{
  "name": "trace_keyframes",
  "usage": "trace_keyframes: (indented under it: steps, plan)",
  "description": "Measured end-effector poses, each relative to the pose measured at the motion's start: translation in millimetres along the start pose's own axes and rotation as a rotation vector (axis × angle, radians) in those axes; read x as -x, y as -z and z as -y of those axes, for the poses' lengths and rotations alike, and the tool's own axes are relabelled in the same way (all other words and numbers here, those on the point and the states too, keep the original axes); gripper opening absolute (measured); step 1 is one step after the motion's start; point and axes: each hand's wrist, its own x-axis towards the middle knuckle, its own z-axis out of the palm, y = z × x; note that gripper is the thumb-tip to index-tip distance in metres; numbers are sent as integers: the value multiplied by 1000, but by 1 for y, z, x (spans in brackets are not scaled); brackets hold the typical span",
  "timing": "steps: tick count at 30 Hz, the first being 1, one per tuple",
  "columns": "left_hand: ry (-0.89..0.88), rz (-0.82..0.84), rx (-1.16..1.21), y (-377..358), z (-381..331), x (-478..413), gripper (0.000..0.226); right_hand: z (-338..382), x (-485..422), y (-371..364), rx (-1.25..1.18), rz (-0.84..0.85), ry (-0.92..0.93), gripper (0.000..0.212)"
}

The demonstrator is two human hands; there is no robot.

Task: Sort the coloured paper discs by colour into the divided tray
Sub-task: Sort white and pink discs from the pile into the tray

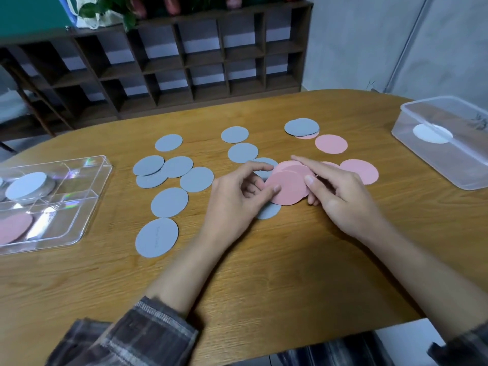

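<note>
Plaid sleeve (126,336); left hand (232,202), right hand (343,199): fingers (309,180) pinching pink discs (287,187) (fanned, faces up).

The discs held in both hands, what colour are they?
The held discs are pink; the head view shows them best.

Across the left and centre of the frame lie blue-grey discs (196,179), with pink discs (331,144) toward the right, all on a honey-brown table (264,273) with darker wood grain. The clear tray (63,215) at the left edge shows rainbow glints. At the bottom, a sleeve (148,336) is grey-brown plaid, and the shelf (221,56) along the top is dark brown.
</note>
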Motion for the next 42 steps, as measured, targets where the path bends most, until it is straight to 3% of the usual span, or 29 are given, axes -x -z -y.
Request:
trace_keyframes:
  steps: [5, 12, 17, 20, 24, 28, 35, 42]
  plan:
    - [-37, -115, -99, -2, -3, 1, 38, 3, 0, -2, -34, 14, 12, 44]
    - [14, -80, -100, -5, -6, 3, 34, 8, 2, -3, -68, 59, -44, 46]
    - [-48, -146, -171, -12, -7, 4, 19, 11, 3, -5, 137, 148, -54, 55]
    - [-127, -150, -281, -15, -1, 5, 22, 10, 3, -8, 217, 157, -22, 61]
    - [-209, -135, -366, -15, 4, 6, 27, 11, 3, -6, 207, 62, 40, 46]
    - [-204, -119, -297, -10, -1, 8, 28, 12, 7, -3, 207, 45, 45, 26]
    - [-144, 40, -265, -7, -9, 7, 40, 5, 16, 20, 105, 30, -18, 20]
    - [-153, 147, -329, -25, -11, 1, 32, -8, 39, 65, 146, -56, -60, 18]
